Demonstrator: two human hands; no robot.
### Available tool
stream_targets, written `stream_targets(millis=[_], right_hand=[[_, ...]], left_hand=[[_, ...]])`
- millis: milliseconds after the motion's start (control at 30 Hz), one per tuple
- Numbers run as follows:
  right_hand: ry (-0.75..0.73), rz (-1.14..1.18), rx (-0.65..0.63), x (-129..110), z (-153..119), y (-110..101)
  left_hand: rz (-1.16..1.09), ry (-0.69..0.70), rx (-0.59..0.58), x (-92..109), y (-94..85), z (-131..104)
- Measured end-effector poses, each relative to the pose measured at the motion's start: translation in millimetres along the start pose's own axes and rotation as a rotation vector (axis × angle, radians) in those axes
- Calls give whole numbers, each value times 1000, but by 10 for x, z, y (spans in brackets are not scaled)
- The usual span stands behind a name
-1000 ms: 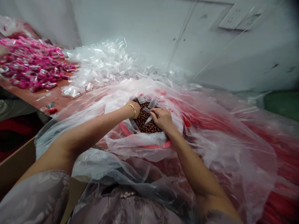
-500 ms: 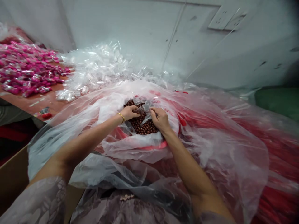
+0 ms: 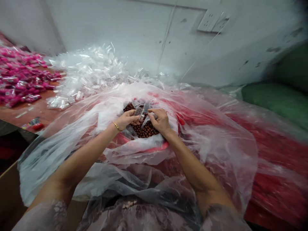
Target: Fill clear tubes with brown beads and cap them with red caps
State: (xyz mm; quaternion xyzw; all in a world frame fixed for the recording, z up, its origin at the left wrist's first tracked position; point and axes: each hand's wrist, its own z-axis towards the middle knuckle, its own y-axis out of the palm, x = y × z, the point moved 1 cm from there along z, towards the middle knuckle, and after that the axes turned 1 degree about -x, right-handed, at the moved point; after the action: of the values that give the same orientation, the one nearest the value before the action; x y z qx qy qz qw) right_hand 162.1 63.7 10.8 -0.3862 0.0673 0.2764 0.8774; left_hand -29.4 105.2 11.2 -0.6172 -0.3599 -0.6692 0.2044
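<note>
My left hand [image 3: 128, 119], with a gold bracelet at the wrist, pinches a small clear plastic packet [image 3: 142, 116] between thumb and fingers. The packet is above a heap of round brown beads [image 3: 146, 131]. Facing it from the right, my right hand [image 3: 160, 120] has its thumb and forefinger drawn together close to the packet. What is between those fingertips is too small to make out. Other clear pieces lie at the far side of the beads. Around the beads is an opening lined with white, translucent plastic sheeting [image 3: 113, 150] with a pink-red rim.
Behind the sheeting, a pile of small clear packets [image 3: 91, 70] rests against the wall. Pink wrapped pieces [image 3: 21, 77] are heaped at the left on the reddish table [image 3: 14, 112]. Red material [image 3: 276, 179] under plastic and a green bulky object [image 3: 276, 99] are at the right.
The view has swung a little to the right. My left hand has drawn back slightly from the beads and now shows a clear packet in its fingers. My right hand stays close by.
</note>
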Motion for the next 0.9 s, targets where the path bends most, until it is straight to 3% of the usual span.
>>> stream_targets(millis=[67,167,300,367,533,667,800,900], right_hand=[[-24,95,4,-81,35,5],[-20,177,-94,-250,107,5],[95,344,-271,-402,170,-16],[171,385,-287,-421,178,-20],[262,304,-228,-475,198,49],[209,89,-232,-581,279,96],[69,-175,-140,-516,313,-145],[234,-322,-118,-157,205,-534]], left_hand=[[14,1,-51,11,12,-5],[-10,-11,-95,39,43,-34],[-64,-75,-87,95,45,-111],[-82,-108,-96,118,27,-132],[-129,-143,-22,124,35,-155],[-117,-104,55,105,95,-172],[-117,-62,141,83,109,-174],[-97,-27,183,63,100,-174]])
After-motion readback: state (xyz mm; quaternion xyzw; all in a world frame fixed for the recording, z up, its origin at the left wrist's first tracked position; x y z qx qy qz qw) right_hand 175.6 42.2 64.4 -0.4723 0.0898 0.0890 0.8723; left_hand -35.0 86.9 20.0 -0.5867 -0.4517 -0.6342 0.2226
